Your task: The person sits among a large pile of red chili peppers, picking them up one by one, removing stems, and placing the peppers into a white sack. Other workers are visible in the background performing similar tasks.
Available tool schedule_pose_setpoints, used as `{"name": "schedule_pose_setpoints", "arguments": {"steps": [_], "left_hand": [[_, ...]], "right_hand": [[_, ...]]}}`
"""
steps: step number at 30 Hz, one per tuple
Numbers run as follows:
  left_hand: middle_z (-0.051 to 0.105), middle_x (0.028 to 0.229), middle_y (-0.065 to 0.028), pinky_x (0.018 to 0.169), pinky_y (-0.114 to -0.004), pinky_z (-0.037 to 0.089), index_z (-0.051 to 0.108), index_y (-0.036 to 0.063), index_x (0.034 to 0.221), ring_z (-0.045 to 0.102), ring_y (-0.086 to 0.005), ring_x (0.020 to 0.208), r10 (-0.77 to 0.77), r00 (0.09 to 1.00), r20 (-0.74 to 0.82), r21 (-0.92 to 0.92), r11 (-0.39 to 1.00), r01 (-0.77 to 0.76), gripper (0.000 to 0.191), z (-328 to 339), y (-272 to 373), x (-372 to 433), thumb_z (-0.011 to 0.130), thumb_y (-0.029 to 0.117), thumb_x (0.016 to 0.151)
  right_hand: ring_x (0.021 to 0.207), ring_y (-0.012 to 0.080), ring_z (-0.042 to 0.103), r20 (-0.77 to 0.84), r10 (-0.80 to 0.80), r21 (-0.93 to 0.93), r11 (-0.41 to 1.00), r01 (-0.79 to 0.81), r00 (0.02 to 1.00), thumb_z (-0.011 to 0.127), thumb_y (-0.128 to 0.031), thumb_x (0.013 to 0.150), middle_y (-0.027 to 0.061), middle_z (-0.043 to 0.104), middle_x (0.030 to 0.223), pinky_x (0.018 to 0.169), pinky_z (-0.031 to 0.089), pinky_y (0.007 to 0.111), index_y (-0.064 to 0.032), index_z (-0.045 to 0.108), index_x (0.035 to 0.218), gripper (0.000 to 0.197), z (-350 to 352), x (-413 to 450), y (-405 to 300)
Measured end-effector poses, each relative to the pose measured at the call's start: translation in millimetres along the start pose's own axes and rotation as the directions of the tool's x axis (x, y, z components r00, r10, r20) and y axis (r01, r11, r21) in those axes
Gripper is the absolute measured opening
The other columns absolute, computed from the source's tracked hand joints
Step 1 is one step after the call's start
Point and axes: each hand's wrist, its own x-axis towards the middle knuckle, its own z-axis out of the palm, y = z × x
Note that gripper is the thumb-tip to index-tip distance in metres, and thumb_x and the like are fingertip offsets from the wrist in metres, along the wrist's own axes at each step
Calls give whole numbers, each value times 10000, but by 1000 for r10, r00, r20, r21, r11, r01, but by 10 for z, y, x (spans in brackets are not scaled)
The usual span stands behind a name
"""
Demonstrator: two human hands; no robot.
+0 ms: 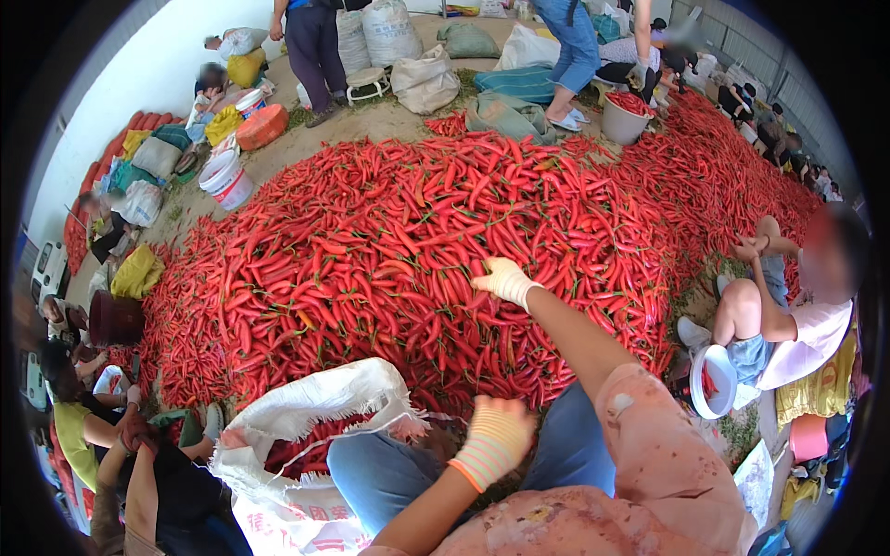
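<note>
A large heap of red chili peppers (389, 250) with green stems fills the middle of the head view. My right hand (506, 279), in a pale knitted glove, reaches onto the heap, its fingertips touching peppers; whether it grips one cannot be told. My left hand (495, 434), in a striped knitted glove, is over the gap between my knees, somewhat blurred, its fingers curled and their contents hidden. Left of my knees stands a white woven sack (313, 396) with a frayed, gaping mouth and red peppers inside.
People sit close on the left and right, and others stand beyond the heap. A white bucket (226, 182) is at the upper left, a pail of peppers (624, 121) at the upper right. A white tub (714, 382) lies tilted at the right. Filled sacks (389, 35) stand behind.
</note>
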Motion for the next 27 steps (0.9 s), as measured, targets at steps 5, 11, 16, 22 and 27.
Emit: {"name": "schedule_pose_setpoints", "arguments": {"steps": [5, 11, 16, 22, 27], "left_hand": [[651, 946, -77, 772, -427, 454, 616, 101, 1036, 633, -272, 891, -149, 955, 257, -53, 984, 168, 360, 810, 7, -509, 558, 406, 854], [639, 854, -196, 748, -439, 514, 627, 77, 925, 639, -348, 835, -304, 930, -206, -690, 719, 82, 196, 764, 508, -177, 571, 254, 863], [506, 1277, -113, 939, -396, 464, 283, 100, 1436, 558, -225, 1091, -608, 788, -94, -636, -573, -517, 732, 493, -79, -257, 669, 365, 874], [608, 1042, -88, 703, -350, 519, 482, 82, 1251, 618, -201, 855, -503, 846, 174, -650, -704, -285, 618, 929, -108, -167, 672, 492, 830], [629, 839, -52, 518, -299, 460, 588, 111, 1037, 584, -174, 611, -532, 813, 235, -678, -689, -256, 535, 858, -59, -152, 703, 566, 779]], "right_hand": [[553, 137, 562, 122, -130, 372, 925, 76, 984, 720, -334, 773, 64, 628, 832, 535, 494, 272, 4, 505, 1275, 642, -176, -549, -276], [697, 35, 543, 158, -240, 544, 831, 118, 958, 692, -266, 847, -39, 611, 837, 549, 430, 201, -87, 594, 1126, 346, -397, -1657, -664], [693, 77, 562, 353, -420, 291, 899, 328, 836, 671, -262, 842, -8, 572, 767, 591, 459, 250, -73, 593, 1123, 348, -184, -2017, -524], [869, 293, 653, 357, -378, -62, 903, 426, 854, 636, -269, 834, 156, 639, 1021, 743, 514, 390, -64, 596, 1184, 408, 497, -2221, -182], [974, 268, 588, 187, -759, -331, 549, 768, 623, 572, -213, 831, 68, 637, 1058, 787, 511, 373, -95, 655, 1037, 252, 620, -2089, 107]]}}
